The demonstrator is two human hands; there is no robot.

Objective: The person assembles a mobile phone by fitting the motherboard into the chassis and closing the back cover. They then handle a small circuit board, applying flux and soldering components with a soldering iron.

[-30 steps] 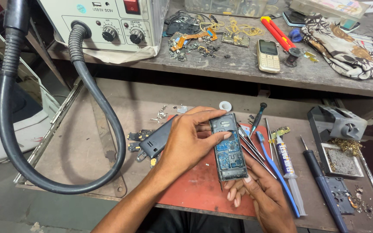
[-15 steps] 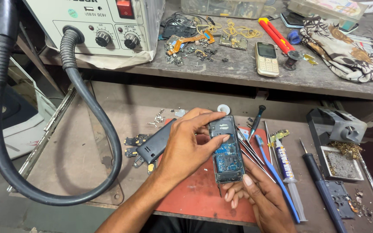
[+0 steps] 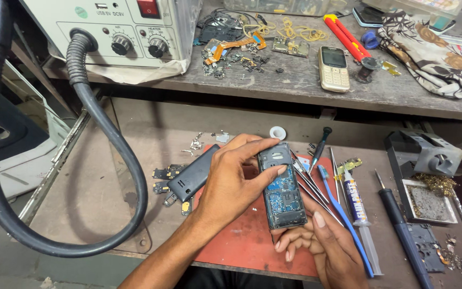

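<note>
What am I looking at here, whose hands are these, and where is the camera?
The camera sits on a person's head, looking down at a workbench. The right hand cradles an opened dark mobile phone with a bare blue circuit board from below; the left hand grips its top with thumb and fingers. Underneath lies a red rectangular work mat. Beside it lie a black phone back cover, a blue toothbrush and a paste syringe. Behind, a grey hot-air station with knobs trails a thick black hose.
</note>
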